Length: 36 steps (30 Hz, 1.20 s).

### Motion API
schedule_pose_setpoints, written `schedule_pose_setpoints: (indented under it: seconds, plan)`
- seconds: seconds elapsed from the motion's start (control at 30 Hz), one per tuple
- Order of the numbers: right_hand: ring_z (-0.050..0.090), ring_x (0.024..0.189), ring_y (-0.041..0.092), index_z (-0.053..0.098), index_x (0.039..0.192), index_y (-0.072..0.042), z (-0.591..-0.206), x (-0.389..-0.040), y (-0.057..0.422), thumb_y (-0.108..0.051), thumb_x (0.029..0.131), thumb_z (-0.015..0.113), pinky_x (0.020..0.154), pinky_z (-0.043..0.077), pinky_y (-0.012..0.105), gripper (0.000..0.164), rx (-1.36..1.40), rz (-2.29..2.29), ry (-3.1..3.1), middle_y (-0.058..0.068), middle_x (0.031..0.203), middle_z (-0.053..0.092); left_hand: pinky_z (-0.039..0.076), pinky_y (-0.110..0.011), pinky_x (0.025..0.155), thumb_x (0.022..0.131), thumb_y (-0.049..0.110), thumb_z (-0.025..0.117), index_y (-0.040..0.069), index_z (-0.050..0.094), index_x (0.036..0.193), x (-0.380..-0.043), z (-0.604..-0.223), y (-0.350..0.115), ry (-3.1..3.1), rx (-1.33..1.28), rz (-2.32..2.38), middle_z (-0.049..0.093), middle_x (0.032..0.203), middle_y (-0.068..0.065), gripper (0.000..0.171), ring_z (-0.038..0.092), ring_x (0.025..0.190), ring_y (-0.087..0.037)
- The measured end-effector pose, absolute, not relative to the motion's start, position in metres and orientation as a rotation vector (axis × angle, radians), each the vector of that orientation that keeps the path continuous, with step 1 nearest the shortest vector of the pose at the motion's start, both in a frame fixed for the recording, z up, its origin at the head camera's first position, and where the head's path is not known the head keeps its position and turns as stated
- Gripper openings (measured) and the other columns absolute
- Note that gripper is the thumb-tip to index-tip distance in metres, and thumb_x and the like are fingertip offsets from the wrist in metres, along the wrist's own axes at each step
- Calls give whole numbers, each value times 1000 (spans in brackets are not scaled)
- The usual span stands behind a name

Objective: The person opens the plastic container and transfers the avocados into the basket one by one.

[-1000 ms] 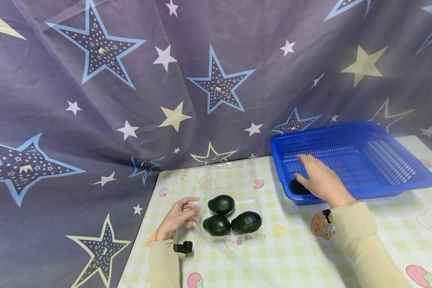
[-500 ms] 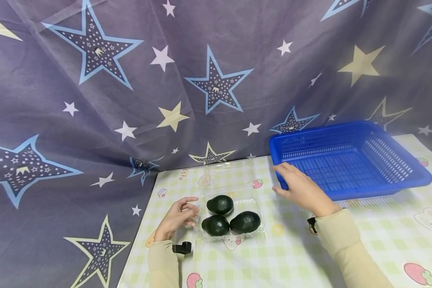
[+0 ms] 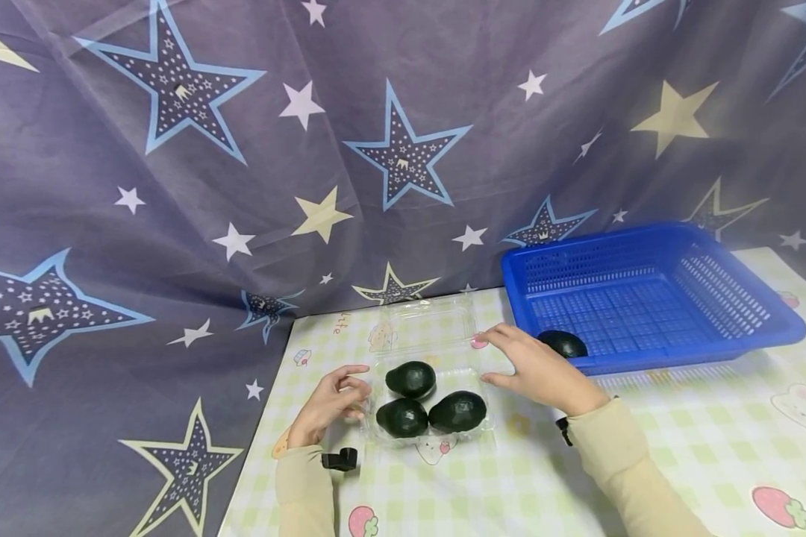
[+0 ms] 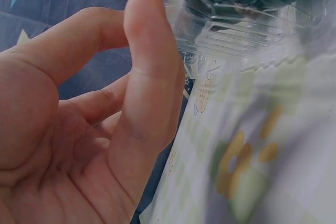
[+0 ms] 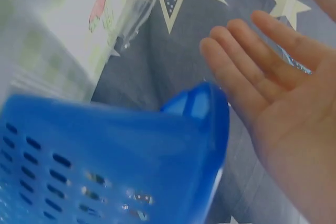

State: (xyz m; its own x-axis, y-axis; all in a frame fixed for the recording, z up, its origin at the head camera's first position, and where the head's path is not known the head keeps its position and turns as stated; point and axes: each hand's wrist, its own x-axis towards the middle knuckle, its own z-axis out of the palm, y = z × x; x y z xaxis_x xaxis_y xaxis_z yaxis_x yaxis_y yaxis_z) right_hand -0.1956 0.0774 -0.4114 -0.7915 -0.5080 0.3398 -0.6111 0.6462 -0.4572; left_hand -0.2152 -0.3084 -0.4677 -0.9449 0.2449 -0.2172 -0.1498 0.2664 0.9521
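Three dark green avocados lie in the clear plastic clamshell container, whose transparent lid is folded back behind it. My left hand is at the container's left edge, fingers loosely bent; the left wrist view shows a fingertip against or just before the plastic wall, contact unclear. My right hand hovers between container and basket, fingers extended and holding nothing. One avocado rests in the near left corner of the blue basket, partly hidden by that hand.
A checked tablecloth with cartoon prints covers the table. Behind it and to the left hangs a star-patterned curtain. In the right wrist view, the basket's perforated wall stands close beside the right hand.
My right hand has come out of the basket and moved left toward the container, leaving the avocado in the basket uncovered. My left hand and the three avocados stay put.
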Motion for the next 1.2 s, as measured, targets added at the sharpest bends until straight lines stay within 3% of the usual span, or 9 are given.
schedule_pose_setpoints:
  seconds: [0.4, 0.67, 1.2]
  plan:
    - [38, 141, 40, 58, 133, -4, -423, -189, 57, -40, 85, 78, 115, 36, 56, 64, 964, 901, -2810, 23, 147, 47, 62, -31, 61, 93, 9, 67, -3, 42, 145, -215, -468, -308, 2224, 65, 1734, 62, 102, -11, 58, 64, 76, -19]
    - [54, 127, 32, 60, 131, -8, -432, -187, 48, -44, 82, 79, 104, 50, 48, 64, 1011, 814, -2837, 12, 136, 57, 63, -31, 62, 93, 10, 68, -4, 42, 144, -215, -468, -308, 2223, 81, 1731, 62, 102, -11, 59, 64, 77, -19]
    - [62, 115, 29, 65, 125, -7, -440, -188, 37, -41, 77, 84, 101, 52, 45, 61, 1094, 701, -2833, 9, 124, 65, 63, -33, 62, 94, 12, 68, -4, 41, 145, -215, -469, -310, 2215, 116, 1728, 62, 102, -12, 60, 64, 76, -20]
